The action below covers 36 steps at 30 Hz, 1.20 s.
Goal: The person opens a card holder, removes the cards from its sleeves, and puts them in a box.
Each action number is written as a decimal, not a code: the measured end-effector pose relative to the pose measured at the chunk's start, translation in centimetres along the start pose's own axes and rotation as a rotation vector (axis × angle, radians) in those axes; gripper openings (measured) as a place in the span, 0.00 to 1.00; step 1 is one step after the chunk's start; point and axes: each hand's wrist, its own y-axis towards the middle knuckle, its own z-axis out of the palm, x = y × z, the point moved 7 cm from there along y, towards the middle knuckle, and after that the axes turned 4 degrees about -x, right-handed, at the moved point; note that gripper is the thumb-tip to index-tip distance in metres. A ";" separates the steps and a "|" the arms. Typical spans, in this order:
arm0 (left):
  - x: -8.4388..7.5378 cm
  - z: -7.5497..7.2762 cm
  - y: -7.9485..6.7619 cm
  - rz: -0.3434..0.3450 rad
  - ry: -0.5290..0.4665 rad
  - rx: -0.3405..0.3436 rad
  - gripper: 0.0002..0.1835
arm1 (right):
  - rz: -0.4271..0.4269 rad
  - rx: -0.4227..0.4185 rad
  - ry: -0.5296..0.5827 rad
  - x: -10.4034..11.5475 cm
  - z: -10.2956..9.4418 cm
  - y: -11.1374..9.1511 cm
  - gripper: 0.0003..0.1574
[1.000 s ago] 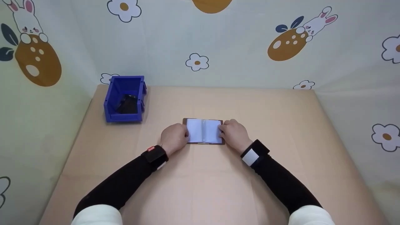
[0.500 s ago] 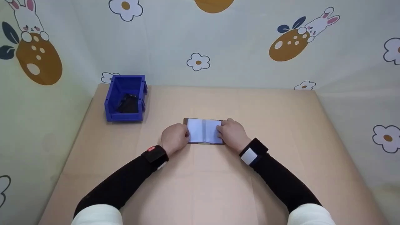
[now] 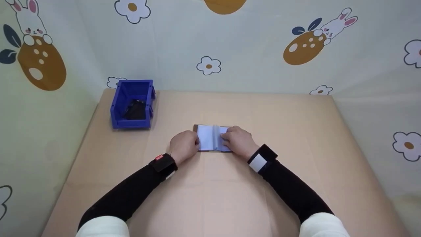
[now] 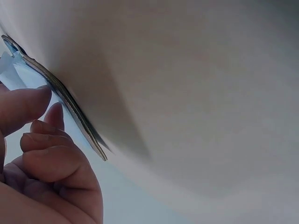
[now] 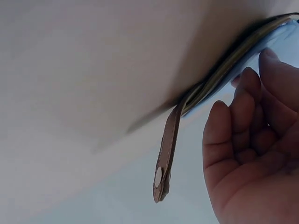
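Observation:
A small brown card holder [image 3: 205,138] lies spread on the table, its clear, pale-blue plastic sleeves facing up. My left hand [image 3: 184,146] holds its left edge; in the left wrist view the thumb lies on the sleeves and the index fingertip is close to the cover edge. On the right half, my right hand [image 3: 241,141] has thumb and finger at the sleeves, which bulge up near the spine. Its other fingers curl in, seen in the right wrist view. A brown strap [image 5: 166,156] with a metal snap hangs out from the cover's right side.
A blue plastic bin [image 3: 131,123] stands at the table's back left, with dark flat items [image 3: 136,110] in it. Patterned cloth walls [image 3: 250,42] close in the beige table [image 3: 263,112] at the back and sides.
My right hand has slid left across the right half of the card holder, and the sleeves have bunched up toward the spine. The left hand has stayed in place.

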 end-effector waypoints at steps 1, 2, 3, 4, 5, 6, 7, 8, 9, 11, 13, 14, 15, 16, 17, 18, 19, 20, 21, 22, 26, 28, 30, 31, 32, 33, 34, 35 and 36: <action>0.0 0.0 0.0 0.002 -0.001 -0.003 0.12 | 0.005 0.006 0.011 0.0 0.1 0.1 0.08; 0.0 0.0 0.0 0.003 -0.003 -0.006 0.12 | 0.010 0.013 0.018 0.0 0.2 0.1 0.09; 0.0 0.0 0.0 0.005 -0.003 -0.009 0.12 | 0.016 0.018 0.025 0.0 0.2 0.2 0.10; 0.0 0.0 0.0 0.006 -0.005 -0.009 0.12 | 0.021 0.024 0.033 0.1 0.3 0.2 0.10; 0.0 0.1 0.0 0.006 -0.007 -0.008 0.12 | 0.023 0.028 0.038 0.1 0.4 0.3 0.11; 0.0 0.1 -0.1 0.007 -0.008 -0.006 0.12 | 0.023 0.032 0.043 0.2 0.5 0.3 0.11; 0.0 0.1 -0.1 0.008 -0.011 -0.006 0.12 | 0.021 0.036 0.045 0.4 0.5 0.4 0.12; 0.0 0.1 -0.1 0.006 -0.014 -0.004 0.12 | 0.014 0.041 0.045 0.5 0.6 0.5 0.12; 0.0 0.1 -0.1 0.005 -0.014 -0.003 0.11 | 0.004 0.045 0.044 0.7 0.7 0.6 0.11; 0.0 0.1 -0.1 0.001 -0.017 -0.001 0.11 | -0.020 0.048 0.037 1.1 0.8 0.7 0.10; 0.0 0.2 -0.1 -0.003 -0.013 0.003 0.11 | -0.044 0.044 0.024 1.3 0.8 0.8 0.09; 0.0 0.2 -0.1 -0.006 -0.009 0.005 0.11 | -0.054 0.042 0.018 1.4 0.8 0.8 0.08; -0.1 0.2 -0.2 -0.009 -0.003 0.008 0.11 | -0.059 0.037 0.017 1.5 0.8 0.8 0.08; -0.2 0.2 -0.2 -0.010 0.003 0.011 0.10 | -0.061 0.032 0.018 1.5 0.8 0.8 0.09; -0.3 0.1 -0.2 -0.010 0.009 0.015 0.09 | -0.060 0.029 0.019 1.5 0.7 0.8 0.09; -0.5 0.1 -0.2 -0.007 0.013 0.013 0.08 | -0.058 0.026 0.022 1.4 0.7 0.7 0.10; -0.7 0.0 -0.2 -0.002 0.012 0.010 0.07 | -0.055 0.024 0.024 1.4 0.7 0.7 0.11; -1.0 -0.1 -0.2 0.007 0.009 0.008 0.06 | -0.049 0.023 0.028 1.4 0.7 0.7 0.12; -1.4 -0.1 -0.1 0.019 0.004 0.003 0.07 | -0.045 0.020 0.032 1.4 0.7 0.7 0.13; -1.8 -0.2 -0.1 0.036 -0.001 -0.004 0.08 | -0.043 0.017 0.036 1.3 0.6 0.7 0.13; -3.4 -0.1 0.0 0.108 -0.002 -0.019 0.12 | -0.044 0.007 0.048 1.4 0.5 0.7 0.10; -4.0 0.0 0.0 0.140 0.023 -0.027 0.11 | -0.048 0.004 0.052 1.5 0.6 0.8 0.08; -4.3 0.1 -0.1 0.164 0.048 -0.034 0.11 | -0.049 0.005 0.052 1.5 0.6 0.8 0.07; -4.4 0.1 -0.1 0.172 0.060 -0.040 0.10 | -0.048 0.005 0.051 1.5 0.6 0.8 0.06; -4.5 0.2 -0.2 0.178 0.070 -0.048 0.10 | -0.046 0.006 0.051 1.5 0.6 0.8 0.06; -4.5 0.2 -0.2 0.183 0.077 -0.056 0.10 | -0.045 0.005 0.049 1.5 0.6 0.8 0.06; -4.5 0.2 -0.3 0.184 0.081 -0.063 0.09 | -0.045 0.004 0.047 1.5 0.6 0.8 0.07; -4.5 0.1 -0.3 0.186 0.085 -0.071 0.09 | -0.045 0.002 0.042 1.5 0.6 0.8 0.07; -4.4 0.1 -0.4 0.186 0.086 -0.079 0.09 | -0.044 -0.001 0.036 1.5 0.5 0.8 0.08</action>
